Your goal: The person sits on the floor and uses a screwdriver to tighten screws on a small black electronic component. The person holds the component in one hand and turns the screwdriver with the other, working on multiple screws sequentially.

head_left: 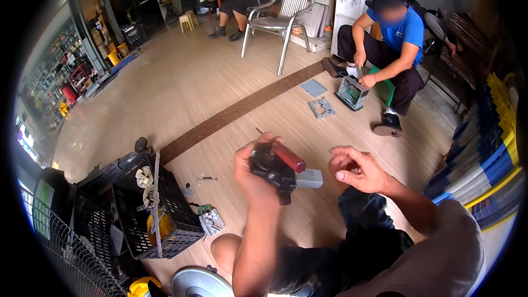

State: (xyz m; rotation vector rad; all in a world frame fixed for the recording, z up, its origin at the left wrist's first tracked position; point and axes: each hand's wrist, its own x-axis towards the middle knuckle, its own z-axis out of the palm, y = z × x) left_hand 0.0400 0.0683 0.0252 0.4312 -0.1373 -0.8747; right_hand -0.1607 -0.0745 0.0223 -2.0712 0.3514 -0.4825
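Chunky black unit (273, 175) held up mid-frame, kinda tilted. Red-handled screwdriver (290, 157) slants across it, shaft toward upper left. Pale grey block (310, 179) pokes out on the right, can't tell if it's attached.

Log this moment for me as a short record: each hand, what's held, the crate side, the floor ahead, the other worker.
Left hand: the left hand grips a black part
Tool: red-handled screwdriver, lying across the black part
Attached or behind: grey block at the part's right; joint unclear
Right hand: the right hand, apart, fingers half curled, nothing visible in it
Left side: black crate
Floor ahead: grey panel, metal plate
Co-worker: seated person, hands at an opened metal box
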